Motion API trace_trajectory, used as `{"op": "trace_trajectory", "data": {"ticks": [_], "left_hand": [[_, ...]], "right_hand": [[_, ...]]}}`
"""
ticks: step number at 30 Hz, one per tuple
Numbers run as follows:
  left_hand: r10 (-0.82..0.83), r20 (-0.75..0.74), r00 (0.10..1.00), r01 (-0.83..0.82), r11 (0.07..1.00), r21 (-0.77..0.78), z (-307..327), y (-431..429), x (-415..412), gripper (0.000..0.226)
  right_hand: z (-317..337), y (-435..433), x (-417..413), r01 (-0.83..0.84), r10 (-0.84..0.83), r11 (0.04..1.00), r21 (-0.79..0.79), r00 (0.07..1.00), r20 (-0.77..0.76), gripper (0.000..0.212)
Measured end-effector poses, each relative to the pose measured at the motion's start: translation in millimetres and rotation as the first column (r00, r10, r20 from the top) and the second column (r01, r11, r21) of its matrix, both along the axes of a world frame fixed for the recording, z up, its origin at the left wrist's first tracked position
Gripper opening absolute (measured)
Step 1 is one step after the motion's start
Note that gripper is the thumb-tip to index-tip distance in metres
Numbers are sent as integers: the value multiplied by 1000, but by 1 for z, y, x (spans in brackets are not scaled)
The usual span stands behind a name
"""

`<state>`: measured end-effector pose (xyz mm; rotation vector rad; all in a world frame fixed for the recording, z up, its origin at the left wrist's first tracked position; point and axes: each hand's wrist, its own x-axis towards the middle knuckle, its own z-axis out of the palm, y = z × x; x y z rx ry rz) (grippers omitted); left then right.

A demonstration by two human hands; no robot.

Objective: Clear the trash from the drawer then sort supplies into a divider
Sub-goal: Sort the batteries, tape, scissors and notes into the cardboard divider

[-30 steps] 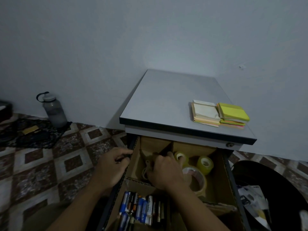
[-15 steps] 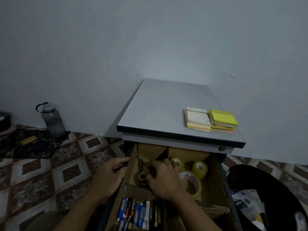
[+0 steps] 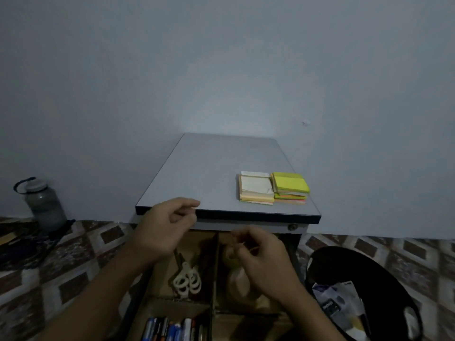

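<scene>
The open drawer holds a cardboard divider [image 3: 216, 271]. White-handled scissors [image 3: 186, 279] lie in its rear left compartment, tape rolls [image 3: 231, 259] in the rear right, and several batteries [image 3: 170, 331] in the front left. My left hand [image 3: 167, 230] hovers above the drawer's left edge, fingers loosely curled and empty. My right hand [image 3: 263, 259] is blurred over the tape rolls, fingers loosely curled, with nothing visible in it. Two sticky-note stacks, one pale [image 3: 256, 190] and one yellow-green [image 3: 291, 186], sit on the desk top [image 3: 209, 168].
A black trash bin [image 3: 364, 267] with crumpled wrappers [image 3: 341, 307] stands right of the drawer. A grey water bottle [image 3: 44, 205] stands on the tiled floor at the left, against the wall, beside a dark mat [image 3: 22, 247].
Both hands have lifted out of the drawer. The scissors that my right hand was setting down now lie free in the rear left compartment. The camera has tilted up.
</scene>
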<state>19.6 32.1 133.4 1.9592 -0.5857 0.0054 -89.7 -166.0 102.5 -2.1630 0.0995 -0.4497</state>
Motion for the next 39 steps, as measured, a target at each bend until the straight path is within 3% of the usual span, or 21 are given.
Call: {"op": "trace_trajectory", "data": {"ticks": [7,14,20,28,39], "left_hand": [[-44,23,999,43,999,25,41,-66,36,24],[-54,-47,997,59,991,124,43,-122,76,36],[-165,-227,960,211,957,197,36,-150,98,65],[-142,-195,970,199,929,313,33,-151,96,81],[-144,-190,971,196,936,292,32,-142,80,70]], "right_hand": [[49,-81,9,192,-198,980,50,967,160,17],[72,-160,40,296,-347,914,278,924,159,19],[61,-185,74,163,-135,951,262,983,-121,34],[46,-181,84,96,-51,942,322,988,-145,36],[46,-166,59,99,-26,912,399,983,-184,35]]}}
